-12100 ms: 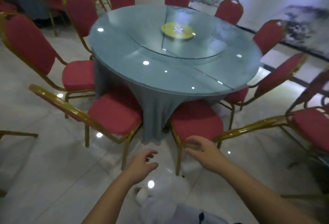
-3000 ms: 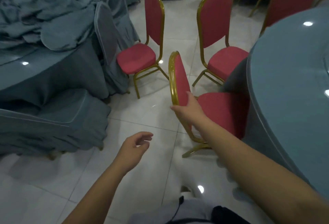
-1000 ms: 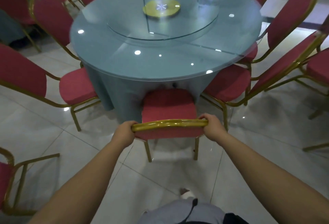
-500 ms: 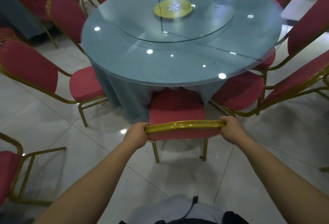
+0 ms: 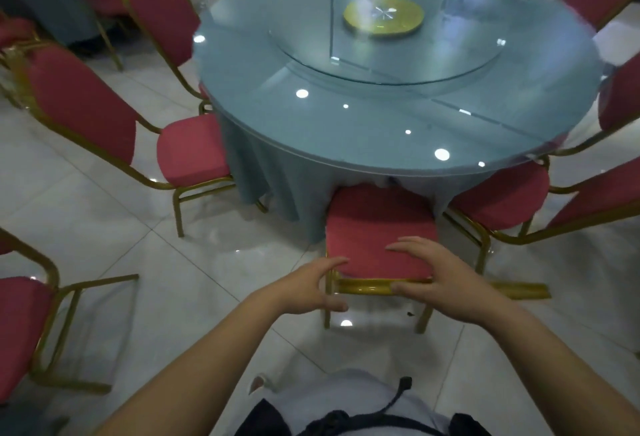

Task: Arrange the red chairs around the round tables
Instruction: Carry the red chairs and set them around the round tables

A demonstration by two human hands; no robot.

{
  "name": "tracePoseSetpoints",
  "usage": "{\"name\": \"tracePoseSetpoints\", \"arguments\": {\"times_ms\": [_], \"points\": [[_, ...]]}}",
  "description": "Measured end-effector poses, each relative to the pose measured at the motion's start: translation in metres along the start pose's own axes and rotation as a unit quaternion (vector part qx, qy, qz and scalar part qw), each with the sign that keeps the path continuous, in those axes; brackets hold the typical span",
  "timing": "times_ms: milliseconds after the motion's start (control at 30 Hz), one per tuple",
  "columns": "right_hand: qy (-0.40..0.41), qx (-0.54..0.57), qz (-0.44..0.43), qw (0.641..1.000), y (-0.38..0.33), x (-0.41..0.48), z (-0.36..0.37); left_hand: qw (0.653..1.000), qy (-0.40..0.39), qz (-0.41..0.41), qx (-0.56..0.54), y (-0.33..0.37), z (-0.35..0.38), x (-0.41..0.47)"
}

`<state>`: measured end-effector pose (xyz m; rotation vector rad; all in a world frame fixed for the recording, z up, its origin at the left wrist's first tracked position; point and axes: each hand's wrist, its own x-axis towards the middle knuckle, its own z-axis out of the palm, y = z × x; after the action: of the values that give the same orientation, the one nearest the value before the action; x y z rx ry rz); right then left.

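Both hands have let go: left hand point(image 5: 311, 288) spreads open beside the red chair point(image 5: 377, 227), tucked under the round table point(image 5: 381, 116) at its near edge; right hand point(image 5: 440, 283) hovers open over its back. Placement seems finished; next, turn away for another.

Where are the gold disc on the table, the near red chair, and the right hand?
gold disc point(image 5: 383, 20), head view, its centre.
near red chair point(image 5: 377, 224), head view, seat cushion.
right hand point(image 5: 446, 283), head view, back of the hand.
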<state>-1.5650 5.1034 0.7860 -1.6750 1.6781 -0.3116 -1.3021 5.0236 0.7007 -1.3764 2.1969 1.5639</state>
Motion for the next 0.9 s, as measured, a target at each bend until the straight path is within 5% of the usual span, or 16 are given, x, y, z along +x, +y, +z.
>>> {"name": "tracePoseSetpoints", "arguments": {"times_ms": [267,567,900], "points": [[0.010,0.046,-0.063,0.997,-0.173,0.103,0.124,0.954,0.223,-0.173,-0.102,-0.192,-0.106,-0.138],[-0.130,0.040,-0.151,0.979,-0.332,0.217,0.231,0.817,0.445,-0.275,-0.243,-0.350,-0.209,-0.272],[-0.222,0.030,-0.183,0.957,-0.470,0.411,0.332,0.681,0.564,-0.346,-0.313,-0.492,-0.396,-0.303]]}}
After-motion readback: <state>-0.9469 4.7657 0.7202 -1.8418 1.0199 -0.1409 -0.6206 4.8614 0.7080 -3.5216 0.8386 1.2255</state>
